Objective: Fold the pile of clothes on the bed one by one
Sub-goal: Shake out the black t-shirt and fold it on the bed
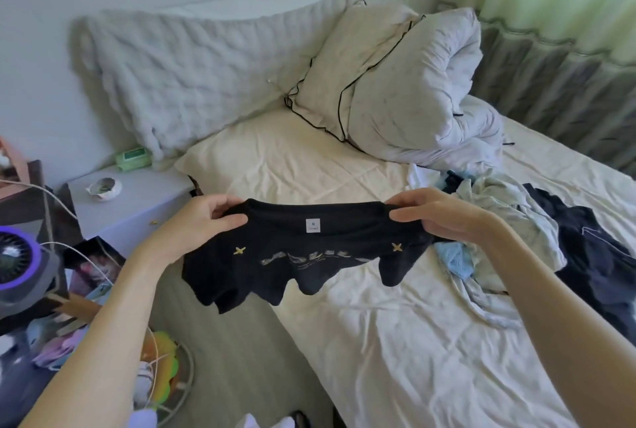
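Observation:
I hold a black T-shirt (296,255) stretched out in the air over the bed's left edge, its white neck label facing me and small gold crosses on the chest. My left hand (203,221) pinches its left shoulder, and my right hand (437,214) pinches the right shoulder. The hem hangs down bunched and uneven. A pile of unfolded clothes (509,235), pale blue, white and dark navy, lies on the cream sheet of the bed (395,341) to the right, just behind my right forearm.
A pillow (330,76) and a rolled white duvet (420,90) sit at the bed's head. A grey nightstand (137,200) with a small bowl (104,188) and green wipes pack (133,158) stands left. A fan (17,262) and floor clutter fill the lower left. Curtains (568,49) hang at right.

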Motion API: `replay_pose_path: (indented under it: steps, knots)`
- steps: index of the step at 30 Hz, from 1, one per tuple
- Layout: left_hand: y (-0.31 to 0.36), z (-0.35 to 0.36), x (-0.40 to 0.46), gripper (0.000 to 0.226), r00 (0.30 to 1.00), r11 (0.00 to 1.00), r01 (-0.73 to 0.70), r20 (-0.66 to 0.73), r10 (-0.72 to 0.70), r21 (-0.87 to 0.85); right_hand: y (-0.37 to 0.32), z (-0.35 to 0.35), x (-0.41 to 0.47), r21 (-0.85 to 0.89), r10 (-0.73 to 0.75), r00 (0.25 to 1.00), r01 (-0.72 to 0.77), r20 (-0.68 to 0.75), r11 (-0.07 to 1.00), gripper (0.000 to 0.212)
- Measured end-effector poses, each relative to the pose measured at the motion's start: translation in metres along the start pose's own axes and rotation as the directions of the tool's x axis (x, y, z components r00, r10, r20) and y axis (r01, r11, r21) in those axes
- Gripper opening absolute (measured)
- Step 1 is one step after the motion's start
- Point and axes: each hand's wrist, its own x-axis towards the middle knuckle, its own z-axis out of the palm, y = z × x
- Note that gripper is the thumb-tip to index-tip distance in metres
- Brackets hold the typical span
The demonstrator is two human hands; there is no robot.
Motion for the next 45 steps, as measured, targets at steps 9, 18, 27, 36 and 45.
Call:
replay_pose_path:
  steps: [9, 18, 27, 36, 45]
  knots:
    - [-0.032, 0.061, -0.060, 0.007, 0.947, 0.986, 0.013, -0.320, 0.042, 0.167, 0.061, 0.053, -0.067, -0.286, -0.183, 0.829, 0.029, -0.529, 0.958, 0.014]
    - [-0.026, 0.135, -0.162, 0.021, 0.949, 0.957, -0.132, -0.246, 0.197, 0.259, 0.127, 0.079, -0.182, -0.158, -0.038, 0.799, -0.071, -0.600, 0.985, 0.008]
    - [0.019, 0.157, -0.164, 0.014, 0.926, 0.929, -0.240, -0.219, 0.306, 0.281, 0.126, 0.057, -0.222, -0.230, -0.182, 0.666, 0.016, -0.723, 0.973, 0.023]
    - [-0.034, 0.208, -0.033, 0.017, 0.914, 0.912, -0.185, -0.275, 0.297, 0.367, 0.173, -0.006, -0.098, -0.448, -0.255, 0.643, -0.153, -0.722, 0.881, 0.014]
    - [-0.173, 0.252, 0.190, 0.020, 0.972, 0.892, -0.026, -0.198, 0.129, 0.451, 0.289, -0.088, 0.142, -0.437, -0.021, 0.771, -0.338, -0.636, 0.833, 0.021]
